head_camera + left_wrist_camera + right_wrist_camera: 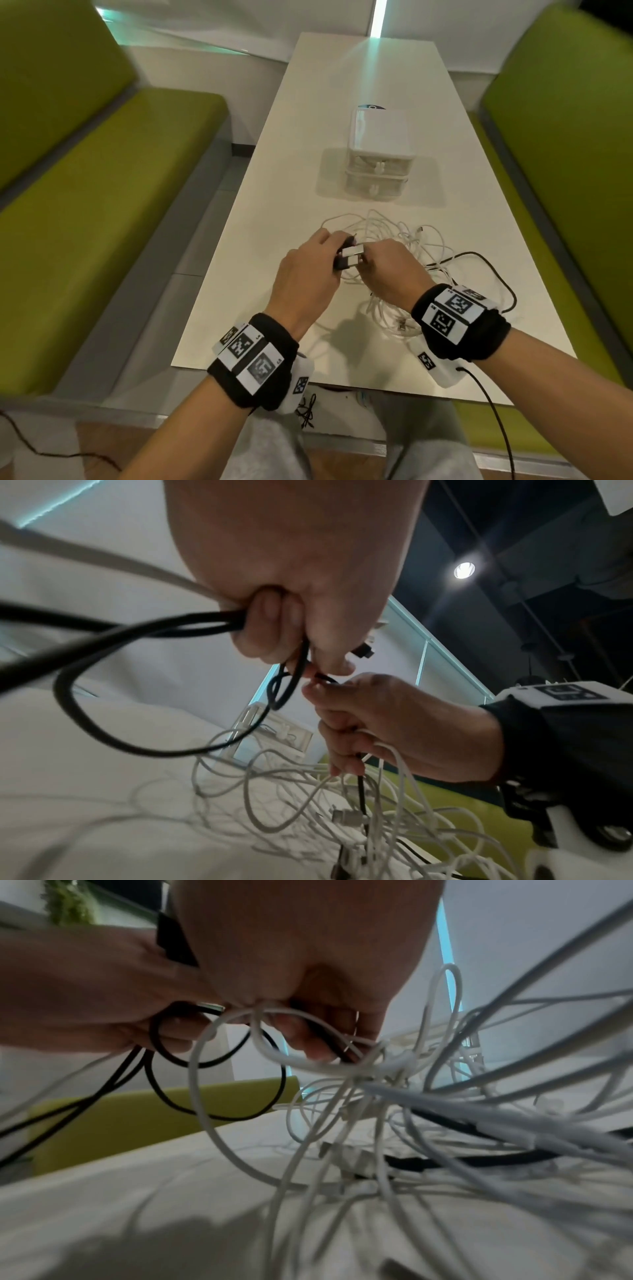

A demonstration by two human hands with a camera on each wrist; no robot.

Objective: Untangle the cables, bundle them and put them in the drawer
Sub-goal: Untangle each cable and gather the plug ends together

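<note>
Head view is showing my left hand (308, 270) and my right hand (390, 270) meeting just above the table (239, 308), both curled around the black cable (137, 631). My left hand is gripping a few gathered loops of it in the fist, with a plug end poking out near my knuckles. My right hand is pinching the same cable where it is leaving the white cable tangle (394, 233), which is lying on the table under and beyond my hands.

I am judging the cables light, limp and springy: loops will slip open unless I am holding them where the turns cross. The plug ends are the stiff parts and are likely to snag in the white strands, so feeding slowly near the snarl looks wiser than tugging.

The drawer unit (378, 154) is standing beyond the tangle, two clear drawers stacked, both shut. Something pale is showing faintly through the fronts; I cannot tell what.
</note>
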